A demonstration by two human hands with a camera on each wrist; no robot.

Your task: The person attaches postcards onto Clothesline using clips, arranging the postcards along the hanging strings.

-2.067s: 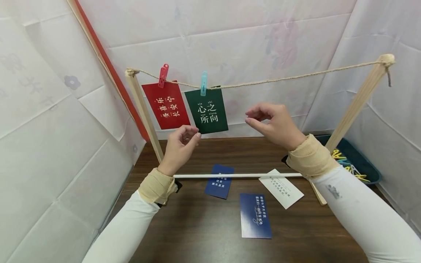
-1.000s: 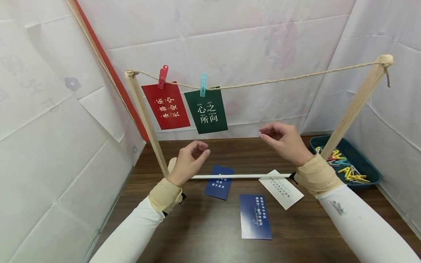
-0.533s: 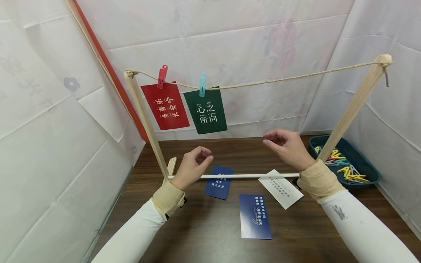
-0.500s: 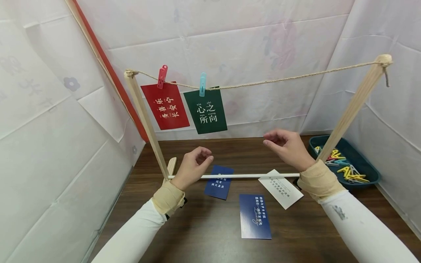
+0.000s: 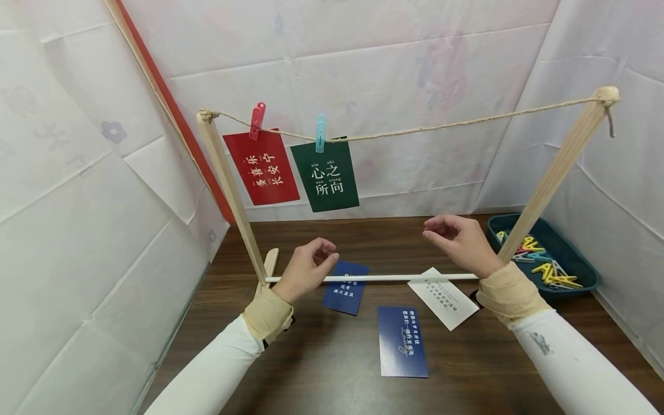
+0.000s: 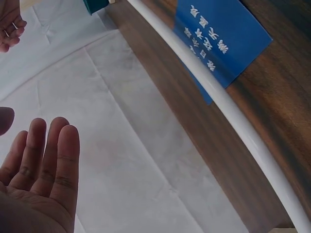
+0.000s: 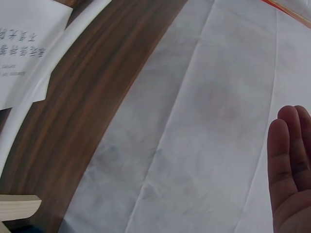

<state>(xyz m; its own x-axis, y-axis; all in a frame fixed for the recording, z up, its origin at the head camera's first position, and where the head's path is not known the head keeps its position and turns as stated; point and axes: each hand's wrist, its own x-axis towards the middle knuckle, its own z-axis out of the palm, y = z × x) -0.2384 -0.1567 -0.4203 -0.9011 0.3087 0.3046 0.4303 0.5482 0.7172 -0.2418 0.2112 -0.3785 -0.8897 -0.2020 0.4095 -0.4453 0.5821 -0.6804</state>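
Observation:
My left hand [image 5: 306, 268] hovers over the table near a blue card [image 5: 346, 288], its fingers loosely bent around nothing. To the right, my right hand [image 5: 461, 241] hangs in the air above a white card [image 5: 443, 298], also holding nothing. In both wrist views the fingers look relaxed and apart from any object. A red card [image 5: 261, 167] hangs from the rope [image 5: 430, 127] by a red clothespin [image 5: 256, 121]. Beside it hangs a green card [image 5: 325, 176] under a light-blue clothespin [image 5: 320, 134]. Another blue card [image 5: 402, 341] lies nearer the front of the table.
Two wooden posts [image 5: 557, 173] carry the rope, and a white rod [image 5: 389, 278] runs low between them, crossing over two cards. A dark green basket [image 5: 586, 262] with several yellow, blue and grey clothespins stands at the right behind the post. Patterned white sheeting surrounds the table.
Both hands have come down from beside the hanging cards and shifted to the right, away from the rope. The cards and clothespins stay where they were.

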